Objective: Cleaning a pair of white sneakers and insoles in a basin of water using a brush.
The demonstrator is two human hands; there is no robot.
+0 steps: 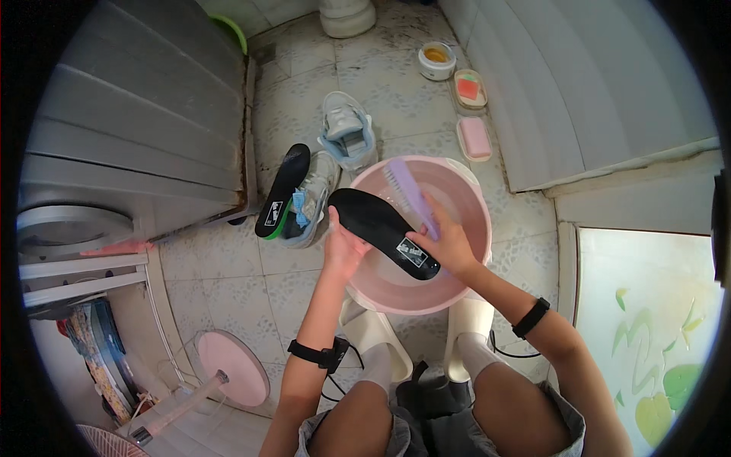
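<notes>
A black shoe insole [377, 220] bearing a white printed patch lies tilted over a pink plastic basin [478, 228] of water. My left hand [345, 245] grips it at its left end, thumb on top. In my right hand [448, 240] is a light purple scrub brush [408, 188], its white bristles facing the insole; the thumb of that hand rests near the printed patch. Left of the basin, a second black insole with a green edge [288, 188] leans on a white shoe with a blue bow [320, 183]. Another white shoe [344, 128] stands behind it, its opening towards me.
A pink soap bar [475, 138] in a dish, a second soap dish [470, 89] and an open round tub [437, 61] stand along the right wall. A grey appliance [154, 108] is at left. A pink fan base [234, 368] lies lower left. Cream slippers [380, 337] are on my feet.
</notes>
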